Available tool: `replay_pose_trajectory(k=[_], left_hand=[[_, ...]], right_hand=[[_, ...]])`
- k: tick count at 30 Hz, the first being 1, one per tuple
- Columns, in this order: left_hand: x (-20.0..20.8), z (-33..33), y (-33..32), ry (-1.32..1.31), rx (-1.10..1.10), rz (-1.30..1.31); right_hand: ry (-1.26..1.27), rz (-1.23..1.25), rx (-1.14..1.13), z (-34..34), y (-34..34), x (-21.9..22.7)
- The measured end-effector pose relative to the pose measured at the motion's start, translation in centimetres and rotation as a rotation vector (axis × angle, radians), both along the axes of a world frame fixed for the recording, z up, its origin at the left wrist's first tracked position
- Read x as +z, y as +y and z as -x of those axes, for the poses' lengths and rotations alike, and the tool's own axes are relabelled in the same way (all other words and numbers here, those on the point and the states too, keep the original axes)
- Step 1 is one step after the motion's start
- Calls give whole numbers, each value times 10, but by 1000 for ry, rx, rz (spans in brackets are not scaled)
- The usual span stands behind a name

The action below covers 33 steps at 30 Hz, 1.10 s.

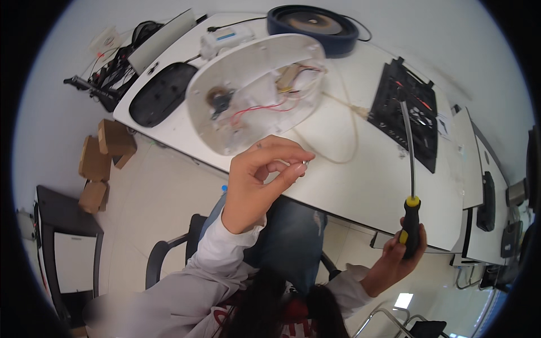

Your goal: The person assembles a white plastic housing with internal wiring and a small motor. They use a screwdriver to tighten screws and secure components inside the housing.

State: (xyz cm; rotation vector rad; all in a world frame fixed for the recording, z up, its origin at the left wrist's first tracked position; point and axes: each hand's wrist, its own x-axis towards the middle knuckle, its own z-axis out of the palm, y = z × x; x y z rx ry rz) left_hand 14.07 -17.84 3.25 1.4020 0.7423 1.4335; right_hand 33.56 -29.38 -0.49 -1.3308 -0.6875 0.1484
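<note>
At the left, a black oval panel (163,93) lies beside the white housing (203,127), which rests open on the table (360,186), its red wires (259,107) bare: opening seems done, closing not yet. Your left hand (256,177) pinches a small metal piece (305,163) between thumb and fingertip; your right hand (391,259) is curled around the screwdriver (412,222).

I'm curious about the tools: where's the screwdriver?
At the head view's right, the screwdriver is in the right grip, pointing up, partly overlapping the black tool case.

Left fingers (288,174) pinch small metal piece (305,163); right fingers (422,236) grip screwdriver (412,213).
</note>
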Motion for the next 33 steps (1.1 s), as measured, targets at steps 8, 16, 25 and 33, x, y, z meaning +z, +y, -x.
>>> replay_pose_trajectory(k=[8,16,25,33], left_hand=[[-15,60,-7,-307,-17,54],[-30,84,2,-413,-28,-13],[-32,95,4,-348,-14,13],[-36,105,7,-198,-84,-24]], right_hand=[[-113,-8,309,6,-17,2],[-129,78,430,27,-9,11],[-131,82,480,46,0,15],[-117,108,461,45,-2,13]])
